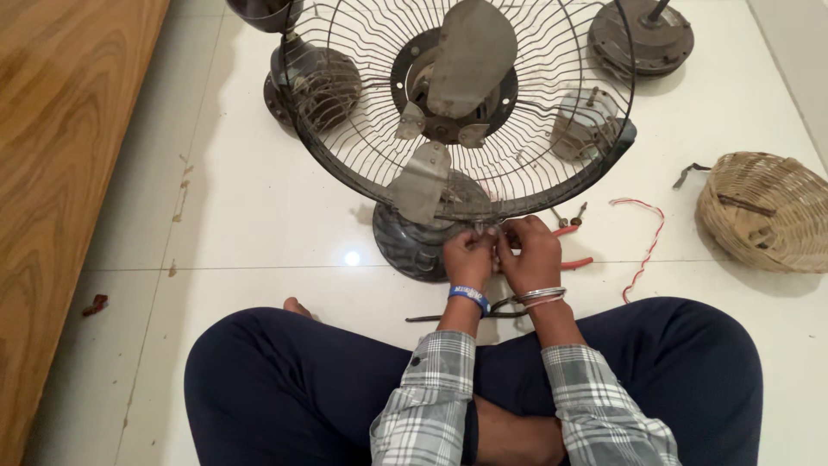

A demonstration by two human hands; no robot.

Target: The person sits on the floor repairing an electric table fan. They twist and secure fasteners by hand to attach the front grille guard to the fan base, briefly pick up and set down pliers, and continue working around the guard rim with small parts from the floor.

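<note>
A table fan stands on the white tile floor before my crossed legs, its rear wire guard (345, 147) and bare metal blades (470, 52) facing me, on a round dark base (405, 246). My left hand (468, 257) and my right hand (530, 250) meet at the bottom rim of the guard, fingers pinched together on a small metal part (488, 229) there. What the fingers hold is too small to name. A blue band is on my left wrist and metal bangles are on my right.
Red-handled pliers (573, 259) lie just right of my hands, dark tongs (448, 317) near my wrists. A red-and-white wire (645, 246) and a woven basket (763, 211) lie to the right. Fan motors and bases (642, 34) sit behind. A wooden panel (60, 173) lines the left.
</note>
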